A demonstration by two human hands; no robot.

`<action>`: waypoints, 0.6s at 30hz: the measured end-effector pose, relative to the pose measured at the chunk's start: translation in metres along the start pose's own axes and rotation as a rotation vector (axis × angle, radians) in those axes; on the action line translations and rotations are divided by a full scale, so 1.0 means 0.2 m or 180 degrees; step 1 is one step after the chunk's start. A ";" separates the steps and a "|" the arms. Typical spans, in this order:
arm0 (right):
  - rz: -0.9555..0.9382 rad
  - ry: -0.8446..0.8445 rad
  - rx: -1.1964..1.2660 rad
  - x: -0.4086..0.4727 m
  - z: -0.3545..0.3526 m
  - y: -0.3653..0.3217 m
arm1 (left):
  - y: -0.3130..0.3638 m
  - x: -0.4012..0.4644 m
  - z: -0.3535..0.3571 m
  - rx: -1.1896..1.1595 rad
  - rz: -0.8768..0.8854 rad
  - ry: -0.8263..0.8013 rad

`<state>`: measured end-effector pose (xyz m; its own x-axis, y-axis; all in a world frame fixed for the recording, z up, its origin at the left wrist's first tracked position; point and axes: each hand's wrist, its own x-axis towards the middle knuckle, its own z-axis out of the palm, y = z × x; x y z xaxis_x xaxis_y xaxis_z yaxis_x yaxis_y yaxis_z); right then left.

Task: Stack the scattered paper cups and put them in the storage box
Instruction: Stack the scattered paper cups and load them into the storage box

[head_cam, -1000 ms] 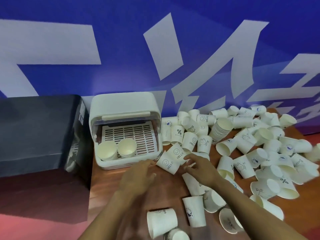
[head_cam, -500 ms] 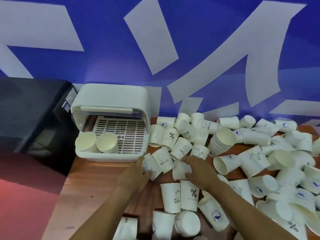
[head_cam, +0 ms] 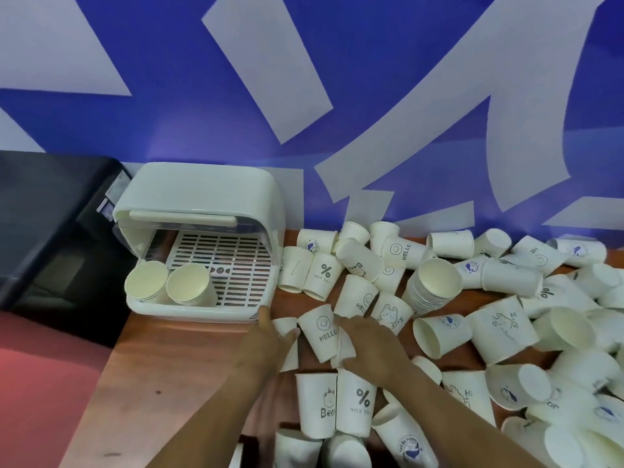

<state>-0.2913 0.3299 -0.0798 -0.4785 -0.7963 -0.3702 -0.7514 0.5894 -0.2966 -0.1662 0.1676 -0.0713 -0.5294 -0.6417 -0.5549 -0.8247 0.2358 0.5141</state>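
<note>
Since a second ago both hands have closed in just in front of the storage box [head_cam: 199,211]: the left hand [head_cam: 270,339] pinches a small cup [head_cam: 285,327], the right hand [head_cam: 368,342] grips another beside the HELLO cup [head_cam: 320,332], so stacking is starting.

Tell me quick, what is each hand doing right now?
Left hand: gripping a small cup by the box.
Right hand: gripping a cup beside the HELLO cup.
</note>
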 end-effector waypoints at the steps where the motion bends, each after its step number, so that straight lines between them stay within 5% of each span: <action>1: 0.0011 0.0012 0.0012 0.01 0.01 0.00 | -0.01 0.02 0.01 0.0068 0.0015 0.0063; 18: 0.0124 0.0357 0.0332 -0.09 -0.17 0.01 | -0.02 -0.07 -0.11 -0.0025 0.0499 -0.0008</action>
<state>-0.2992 0.3408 -0.0447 -0.5585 -0.7793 -0.2843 -0.6827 0.6265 -0.3760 -0.1517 0.1604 -0.0513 -0.6520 -0.5958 -0.4690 -0.7303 0.3272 0.5997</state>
